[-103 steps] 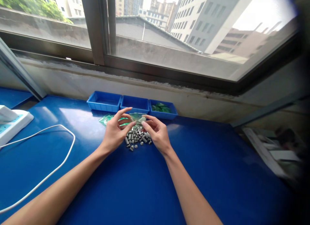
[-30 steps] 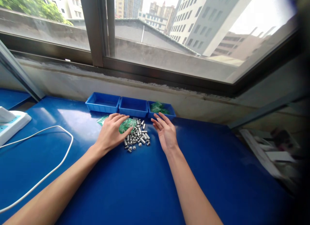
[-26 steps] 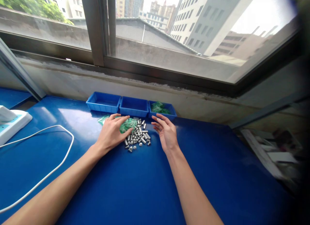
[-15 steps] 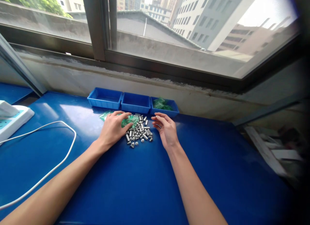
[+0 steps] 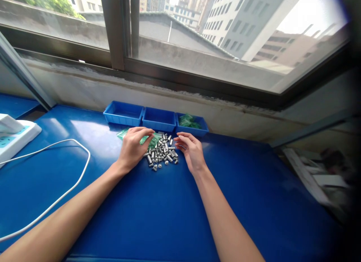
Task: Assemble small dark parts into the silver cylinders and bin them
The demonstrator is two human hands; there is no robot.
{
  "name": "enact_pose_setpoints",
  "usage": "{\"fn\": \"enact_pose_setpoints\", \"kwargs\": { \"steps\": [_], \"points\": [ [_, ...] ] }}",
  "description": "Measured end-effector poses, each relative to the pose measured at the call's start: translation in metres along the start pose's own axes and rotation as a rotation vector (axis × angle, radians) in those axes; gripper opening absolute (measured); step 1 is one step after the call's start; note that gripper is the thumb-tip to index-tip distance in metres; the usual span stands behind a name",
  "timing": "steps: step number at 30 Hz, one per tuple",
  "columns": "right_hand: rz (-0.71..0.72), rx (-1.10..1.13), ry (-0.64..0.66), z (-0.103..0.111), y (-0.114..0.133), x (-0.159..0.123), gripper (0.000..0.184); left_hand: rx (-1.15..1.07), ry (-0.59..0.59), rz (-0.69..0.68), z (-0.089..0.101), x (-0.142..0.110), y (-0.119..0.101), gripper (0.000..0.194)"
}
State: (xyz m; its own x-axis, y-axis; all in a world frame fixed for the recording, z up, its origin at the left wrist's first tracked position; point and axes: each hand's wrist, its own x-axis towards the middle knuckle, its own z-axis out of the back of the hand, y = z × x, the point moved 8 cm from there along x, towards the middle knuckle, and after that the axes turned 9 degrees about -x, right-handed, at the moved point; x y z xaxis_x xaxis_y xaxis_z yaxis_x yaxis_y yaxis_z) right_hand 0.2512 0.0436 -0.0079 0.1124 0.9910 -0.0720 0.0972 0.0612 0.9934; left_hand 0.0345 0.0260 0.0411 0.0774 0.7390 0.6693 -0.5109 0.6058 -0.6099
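A heap of small silver metal pieces (image 5: 162,152), cylinders and screw-like bits, lies on the blue table between my hands. My left hand (image 5: 135,145) hovers at the heap's left side, over green-printed clear plastic bags (image 5: 153,142). Its thumb and index fingertips have come together in a pinch; what is between them, if anything, is too small to make out. To the right of the heap, my right hand (image 5: 191,149) is raised with its fingers loosely curved and apart. I see nothing held in it.
Three blue bins stand behind the heap: a left bin (image 5: 124,121), a middle bin (image 5: 158,125) and a right bin (image 5: 193,131) with green plastic bags (image 5: 189,121) inside. At the left are a white power strip (image 5: 29,131) and a white cable (image 5: 84,168). A window is behind.
My left thumb has moved up toward the index finger, narrowing the gap between them. My right hand has shifted slightly left, its fingers still apart. The heap looks the same.
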Motion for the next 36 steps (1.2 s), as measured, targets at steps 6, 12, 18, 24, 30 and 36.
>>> {"fn": "enact_pose_setpoints", "kwargs": {
  "steps": [6, 12, 18, 24, 30, 36],
  "points": [
    [0.028, -0.076, 0.035, -0.007, 0.0, -0.001, 0.024, 0.106, 0.161, -0.057, -0.013, -0.002, -0.006, 0.024],
    [0.037, -0.102, 0.041, -0.007, -0.001, 0.0, 0.026, 0.221, 0.239, -0.04, -0.02, -0.007, -0.01, 0.03],
    [0.034, -0.085, 0.044, -0.005, -0.004, 0.002, 0.028, 0.317, 0.289, -0.022, -0.019, -0.007, -0.006, 0.031],
    [0.028, -0.086, 0.049, -0.005, -0.005, 0.004, 0.029, 0.267, 0.288, -0.023, -0.023, -0.007, -0.003, 0.026],
    [0.039, -0.097, 0.05, -0.005, -0.006, 0.005, 0.029, 0.079, 0.179, -0.092, -0.015, -0.003, -0.006, 0.017],
    [0.244, -0.161, 0.007, -0.005, 0.015, -0.002, 0.027, -0.324, 0.006, 0.176, -0.002, 0.001, 0.001, 0.023]
  ]
}}
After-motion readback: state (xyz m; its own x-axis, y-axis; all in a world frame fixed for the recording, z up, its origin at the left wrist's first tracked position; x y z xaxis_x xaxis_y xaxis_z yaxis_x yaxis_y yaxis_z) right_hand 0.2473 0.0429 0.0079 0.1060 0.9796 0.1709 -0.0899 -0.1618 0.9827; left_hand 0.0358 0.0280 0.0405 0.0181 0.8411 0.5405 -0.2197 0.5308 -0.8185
